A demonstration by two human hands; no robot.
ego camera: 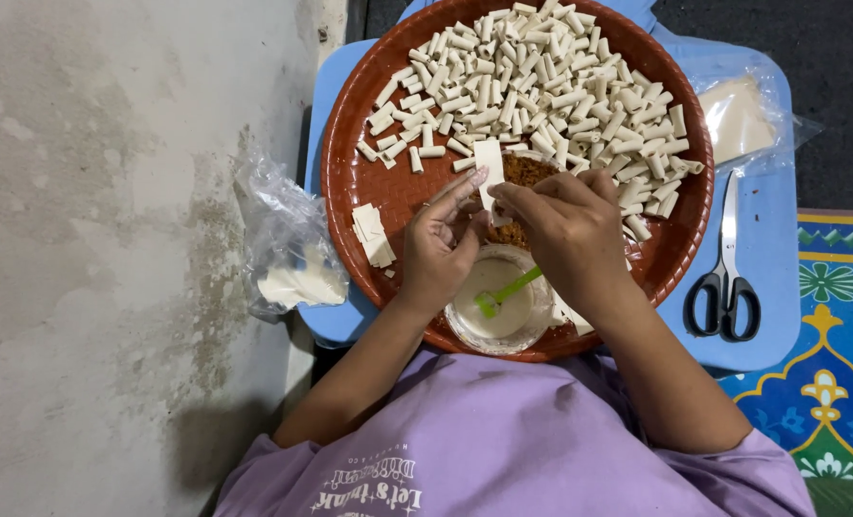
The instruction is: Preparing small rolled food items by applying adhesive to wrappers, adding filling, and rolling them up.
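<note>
Both hands, left hand (438,244) and right hand (565,230), pinch a white wrapper strip (490,170) between them; rolling it tightly around the filling would likely keep it sealed.

Taking the round tray (350,182) as landmark: it rests on a small surface (776,287). On the tray's far half lies a heap of rolled pieces (541,86); on its near edge stands a bowl (465,330) holding a spoon (508,290). Left of the tray lies a plastic bag (288,249); right of it, scissors (726,278) and a second bag (742,115).
</note>
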